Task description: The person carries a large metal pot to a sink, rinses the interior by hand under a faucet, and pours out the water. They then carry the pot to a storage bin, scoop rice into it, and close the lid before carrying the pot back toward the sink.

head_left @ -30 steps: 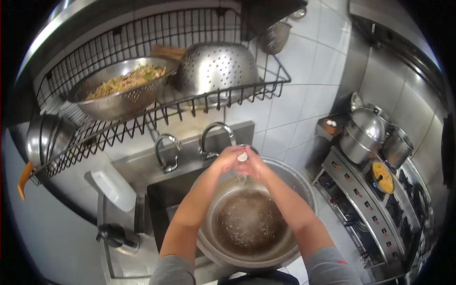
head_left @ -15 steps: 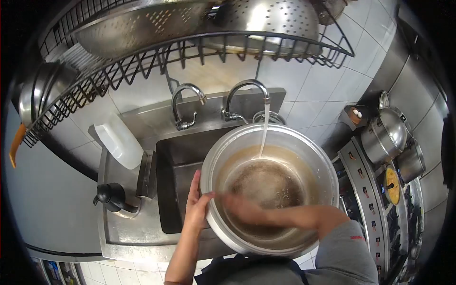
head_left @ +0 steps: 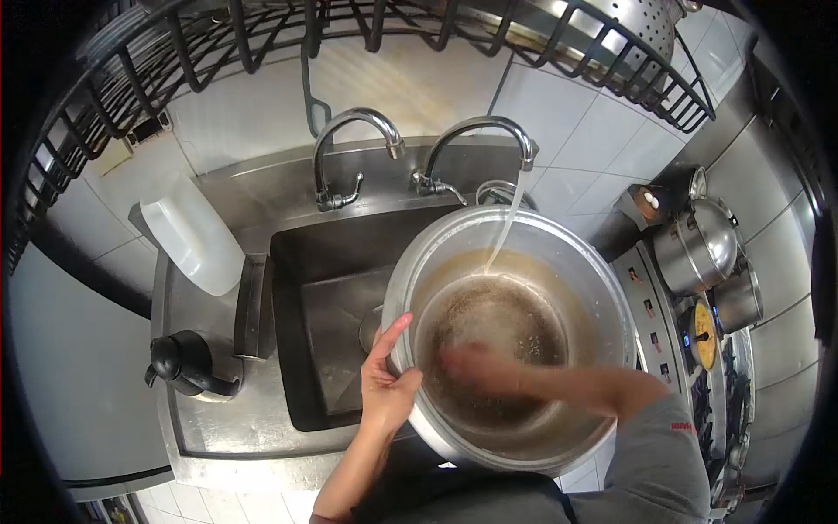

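The bowl [head_left: 590, 281] sits in the sink [head_left: 325, 307], under the running tap [head_left: 485, 131].
We see the left hand [head_left: 387, 386] clasping the bowl's left rim; the right hand [head_left: 476, 360] lies in the murky water inside (blurred, so we cannot tell its grip).

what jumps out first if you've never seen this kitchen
The big steel pot in the sink, murky water inside and a stream pouring in from the right tap. The left hand grips its rim while the right hand is a blur inside. Steel pots stand on the stove at right.
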Demonstrator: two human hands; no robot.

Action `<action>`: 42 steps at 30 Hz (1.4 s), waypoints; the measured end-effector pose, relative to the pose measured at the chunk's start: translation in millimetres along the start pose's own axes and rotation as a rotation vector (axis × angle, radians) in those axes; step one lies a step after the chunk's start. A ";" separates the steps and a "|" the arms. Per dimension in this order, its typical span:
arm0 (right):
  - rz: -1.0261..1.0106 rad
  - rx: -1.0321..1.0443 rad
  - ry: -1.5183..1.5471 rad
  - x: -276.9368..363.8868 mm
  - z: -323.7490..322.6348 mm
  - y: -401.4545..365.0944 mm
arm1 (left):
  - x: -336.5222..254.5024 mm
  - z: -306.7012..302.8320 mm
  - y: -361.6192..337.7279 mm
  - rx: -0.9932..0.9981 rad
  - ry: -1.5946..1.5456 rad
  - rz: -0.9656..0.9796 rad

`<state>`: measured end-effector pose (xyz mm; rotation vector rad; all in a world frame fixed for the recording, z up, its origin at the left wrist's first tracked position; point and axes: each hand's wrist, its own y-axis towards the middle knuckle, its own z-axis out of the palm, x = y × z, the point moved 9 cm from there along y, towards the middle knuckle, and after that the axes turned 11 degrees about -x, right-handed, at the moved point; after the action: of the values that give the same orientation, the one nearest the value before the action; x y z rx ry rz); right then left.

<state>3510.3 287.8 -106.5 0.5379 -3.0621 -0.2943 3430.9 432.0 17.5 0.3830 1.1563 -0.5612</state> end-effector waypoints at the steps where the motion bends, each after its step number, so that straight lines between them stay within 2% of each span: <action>1: 0.080 0.039 -0.122 -23.4 41.6 -13.3 | -0.9 0.8 -0.5 0.008 0.012 -0.004; 5: 0.813 -0.154 0.915 -43.9 39.9 24.7 | -3.4 1.0 1.5 0.007 0.039 0.012; 7: 0.793 -0.187 0.758 -43.1 14.3 35.1 | 2.6 -1.8 0.9 -0.009 0.015 -0.015; 9: 0.378 -0.137 -0.048 -17.2 -27.5 48.7 | -2.5 0.9 0.8 0.013 0.064 0.037; 10: 0.494 -0.172 -0.151 -52.5 -39.9 52.4 | -2.7 0.1 0.2 0.031 0.102 0.059; 13: 0.905 -0.273 -0.033 -147.5 -19.3 30.3 | 1.0 -1.1 -3.3 0.022 0.084 0.057; 16: 1.016 -0.059 0.728 -69.6 -33.9 62.9 | 1.0 -0.9 -1.9 -0.016 -0.006 0.016; 17: 0.924 -0.075 0.705 -60.0 -29.4 62.1 | 2.1 -2.0 -3.9 -0.029 -0.032 -0.005; 19: 0.744 -0.108 0.661 -51.2 -9.0 50.2 | -2.2 -5.2 -20.9 -0.043 0.103 0.106; 21: 0.801 -0.333 0.335 -114.2 -9.5 33.4 | 4.7 -9.3 -53.7 -0.063 0.171 0.171; 22: 0.825 -0.449 0.171 -132.6 -17.8 27.8 | 9.5 -9.4 -72.7 -0.057 0.050 0.179; 25: 0.695 -0.271 0.336 -93.9 -1.8 35.8 | 48.0 -41.1 -80.4 0.026 -0.444 0.197; 26: 0.704 -0.196 0.650 -62.4 14.3 36.3 | 51.7 -36.5 -58.5 -0.026 -0.362 -0.095; 27: 0.744 -0.110 0.950 -29.4 29.2 35.3 | 47.8 -37.2 -17.3 0.051 -0.147 0.004; 28: 0.493 0.133 0.589 6.1 18.8 41.8 | 43.8 -29.3 25.7 0.130 0.065 0.109; 29: 0.316 0.138 0.496 23.1 5.6 40.9 | 28.6 -11.1 49.6 0.072 -0.140 -0.226; 31: -0.027 0.156 0.300 49.2 -14.7 24.6 | 47.3 14.1 93.8 0.224 -0.281 -0.620; 32: -0.045 0.168 0.256 33.4 -7.6 23.7 | 54.3 18.6 104.9 0.312 -0.182 -0.529; 33: 0.543 0.109 0.695 -26.8 20.6 23.0 | 57.4 24.6 110.8 0.396 -0.082 -0.435; 35: 1.087 0.093 0.783 -97.3 28.6 6.2 | 33.5 21.8 75.0 0.188 -0.077 -0.403; 36: 0.996 0.038 0.541 -114.4 11.6 10.3 | 30.5 9.8 54.1 0.083 -0.007 -0.355; 37: 0.925 -0.013 0.282 -130.0 -6.8 13.4 | 33.1 2.8 28.7 -0.007 -0.039 -0.387; 39: 0.732 -0.300 -0.027 -120.9 -10.6 10.3 | 20.0 -5.7 -30.3 -0.135 -0.080 -0.283; 40: 0.802 -0.094 0.126 -106.0 -0.1 17.6 | 28.4 -11.4 -58.5 -0.145 -0.102 -0.240; 41: 0.474 -0.002 -0.046 -60.5 -4.4 36.3 | 28.9 -9.4 -74.3 -0.030 -0.058 -0.183; 42: 0.141 0.084 -0.210 -9.7 0.5 44.4 | 48.4 -20.5 -62.1 -0.066 -0.066 -0.238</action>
<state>3504.5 332.1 -98.5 0.3089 -3.3076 -0.2332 3392.6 383.1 -35.0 0.1697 1.1608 -0.7357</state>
